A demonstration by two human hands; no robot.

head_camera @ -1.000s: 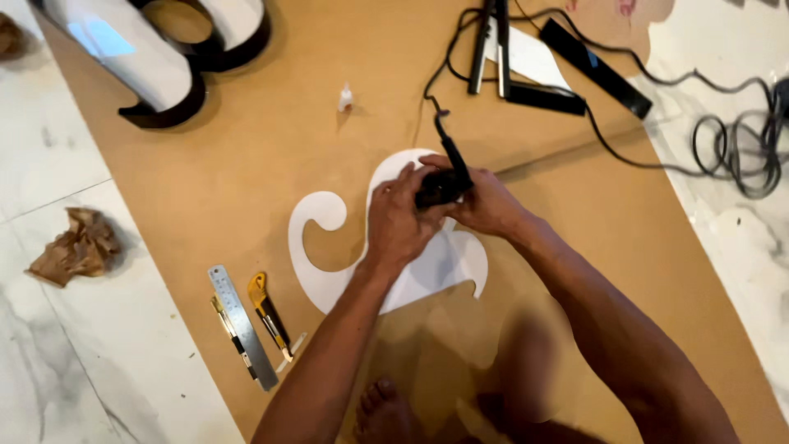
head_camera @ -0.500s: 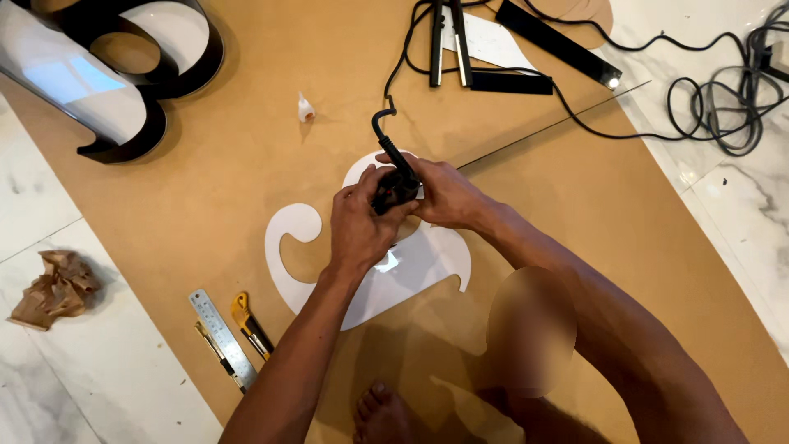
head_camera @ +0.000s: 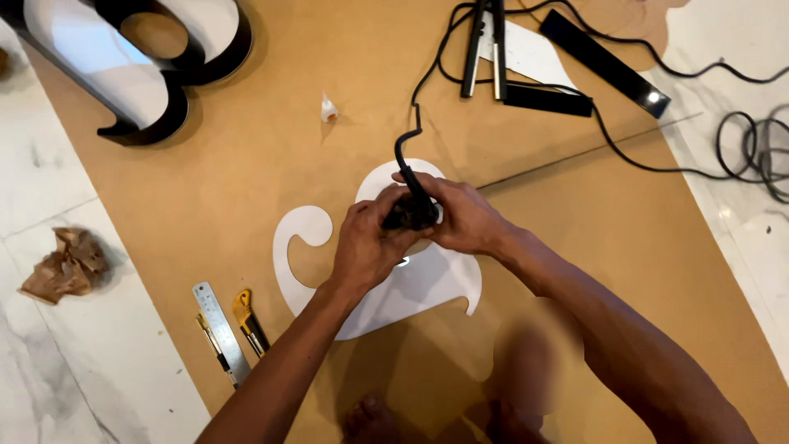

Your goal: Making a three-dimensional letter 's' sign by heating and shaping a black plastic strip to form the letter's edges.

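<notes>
Both my hands meet over a white curved cut-out sheet (head_camera: 304,247) that lies flat on a brown board (head_camera: 246,181). My left hand (head_camera: 366,247) and my right hand (head_camera: 464,218) are closed together around a small black corded tool (head_camera: 411,212). Its black cable (head_camera: 408,144) rises from between my fingers and runs toward the top of the view. The tool's tip is hidden by my fingers, close to the white sheet; a small bright spot of light shows under my left hand.
A metal ruler (head_camera: 220,333) and a yellow utility knife (head_camera: 249,321) lie at the board's lower left. Crumpled brown paper (head_camera: 64,265) sits on the marble floor. A large black-edged letter shape (head_camera: 123,57), a small white bottle (head_camera: 329,108), black bars (head_camera: 604,51) and coiled cable (head_camera: 756,152) lie beyond.
My hands stay closed on the black tool over the white sheet. The view has shifted, so everything sits slightly differently in the frame; the cable bends more upright.
</notes>
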